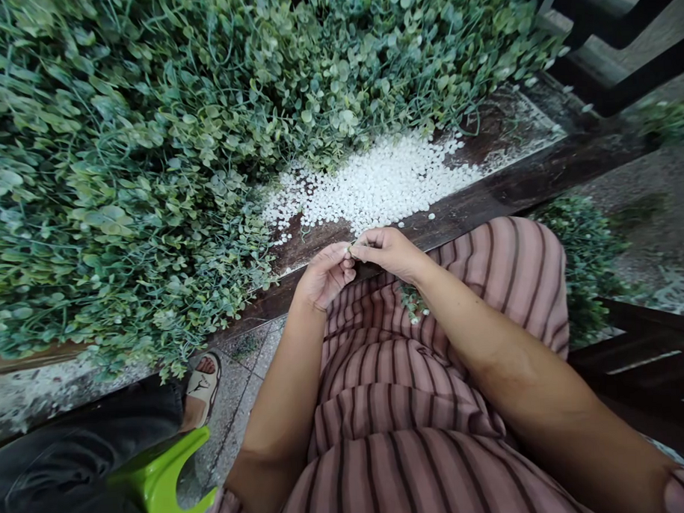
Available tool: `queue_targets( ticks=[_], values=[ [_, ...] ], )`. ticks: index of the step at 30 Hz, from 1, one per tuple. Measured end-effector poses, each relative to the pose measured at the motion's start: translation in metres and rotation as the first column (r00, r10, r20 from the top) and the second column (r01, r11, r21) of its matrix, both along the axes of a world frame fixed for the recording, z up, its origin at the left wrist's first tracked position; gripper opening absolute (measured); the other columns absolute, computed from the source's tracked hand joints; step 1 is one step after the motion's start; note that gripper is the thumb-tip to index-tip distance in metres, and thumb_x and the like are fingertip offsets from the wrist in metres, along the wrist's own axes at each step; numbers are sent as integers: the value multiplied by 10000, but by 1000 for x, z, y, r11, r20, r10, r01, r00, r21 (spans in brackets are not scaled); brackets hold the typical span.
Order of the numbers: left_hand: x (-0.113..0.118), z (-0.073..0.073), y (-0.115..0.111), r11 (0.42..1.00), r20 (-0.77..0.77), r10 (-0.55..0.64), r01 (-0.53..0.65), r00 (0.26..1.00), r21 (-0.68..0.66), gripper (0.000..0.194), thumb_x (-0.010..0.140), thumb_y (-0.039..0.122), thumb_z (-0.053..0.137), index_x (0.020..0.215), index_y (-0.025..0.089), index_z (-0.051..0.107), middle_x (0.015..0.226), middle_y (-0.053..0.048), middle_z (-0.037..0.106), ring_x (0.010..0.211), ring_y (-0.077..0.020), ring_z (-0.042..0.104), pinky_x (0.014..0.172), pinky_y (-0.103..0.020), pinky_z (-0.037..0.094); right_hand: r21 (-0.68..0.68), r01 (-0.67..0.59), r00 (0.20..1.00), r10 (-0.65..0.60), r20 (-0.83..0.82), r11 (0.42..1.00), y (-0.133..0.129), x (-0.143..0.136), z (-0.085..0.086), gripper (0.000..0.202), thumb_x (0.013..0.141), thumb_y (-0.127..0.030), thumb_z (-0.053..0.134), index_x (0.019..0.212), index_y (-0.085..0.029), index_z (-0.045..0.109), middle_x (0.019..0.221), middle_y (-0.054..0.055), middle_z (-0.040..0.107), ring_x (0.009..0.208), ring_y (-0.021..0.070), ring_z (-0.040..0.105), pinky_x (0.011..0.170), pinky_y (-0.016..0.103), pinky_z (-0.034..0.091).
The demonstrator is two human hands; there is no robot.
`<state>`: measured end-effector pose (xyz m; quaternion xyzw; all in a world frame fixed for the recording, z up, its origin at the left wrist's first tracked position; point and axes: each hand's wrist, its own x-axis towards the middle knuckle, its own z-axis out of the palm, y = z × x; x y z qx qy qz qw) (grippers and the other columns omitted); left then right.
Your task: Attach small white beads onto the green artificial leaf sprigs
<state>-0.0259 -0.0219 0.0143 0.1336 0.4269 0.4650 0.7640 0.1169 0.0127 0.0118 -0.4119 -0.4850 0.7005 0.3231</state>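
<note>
My left hand (328, 274) and my right hand (387, 251) meet fingertip to fingertip over my lap, at the near edge of a dark wooden table. Between the pinched fingers is a tiny greenish-white piece (349, 250), too small to make out well. Just beyond the hands, small white beads (378, 184) lie in a loose pile on the wood. A small green sprig (413, 302) with whitish tips hangs below my right wrist, over the striped cloth.
Leafy artificial greenery (164, 143) covers the left and back of the table (519, 175). At the lower left are another person's dark trouser leg (74, 460), a sandalled foot (203, 385) and a bright green plastic stool (164, 480). More foliage (583, 263) is beside my right knee.
</note>
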Motion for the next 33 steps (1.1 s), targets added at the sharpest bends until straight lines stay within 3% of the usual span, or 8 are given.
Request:
queue_targets(
  ticks=[11, 19, 33],
  values=[
    [3, 7, 0, 996, 31, 47, -44, 998, -73, 59, 695, 63, 589, 693, 117, 567, 574, 29, 525, 484, -19, 475, 469, -120, 395, 4, -29, 997, 29, -78, 1000, 0, 2, 2, 356, 548, -456, 698, 576, -130, 557, 544, -36, 481, 556, 71, 386, 586, 240, 302],
    [1, 4, 0, 998, 72, 33, -29, 997, -52, 49, 692, 63, 586, 710, 107, 573, 586, 22, 533, 492, -24, 484, 476, -124, 405, -4, -49, 997, 49, -67, 999, 2, 2, 1, 362, 543, -456, 707, 582, -127, 560, 558, -34, 486, 570, 74, 383, 590, 241, 296],
    [0, 5, 2, 998, 11, -3, 3, 1000, -63, 61, 676, 60, 613, 704, 102, 580, 572, 17, 541, 483, -25, 495, 446, -109, 403, -11, -44, 997, 43, -57, 999, 2, 1, 1, 326, 550, -428, 694, 570, -130, 562, 548, -29, 504, 559, 74, 398, 582, 242, 306]
  ],
)
